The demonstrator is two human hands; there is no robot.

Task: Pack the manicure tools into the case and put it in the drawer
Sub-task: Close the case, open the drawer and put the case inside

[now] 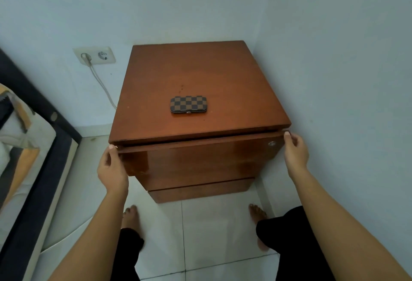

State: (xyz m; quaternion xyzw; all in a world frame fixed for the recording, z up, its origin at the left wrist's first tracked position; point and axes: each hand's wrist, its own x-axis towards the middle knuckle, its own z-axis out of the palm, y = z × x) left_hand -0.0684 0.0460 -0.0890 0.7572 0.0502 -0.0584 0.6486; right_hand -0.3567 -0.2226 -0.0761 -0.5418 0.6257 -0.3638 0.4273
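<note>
A closed manicure case [188,104] with a brown-and-black checker pattern lies flat near the middle of the wooden nightstand top [223,75]. No loose tools show. The top drawer front [200,158] stands out a little from the cabinet, with a dark gap under the top. My left hand [112,168] grips the drawer front's left edge. My right hand [295,153] grips its right edge, just beside a small round lock [271,143].
The nightstand stands in a corner, with walls behind it and to the right. A bed [24,158] lies at the left. A wall socket [94,55] with a plugged white cable sits behind the nightstand on the left. My bare feet stand on the white tiled floor [200,225].
</note>
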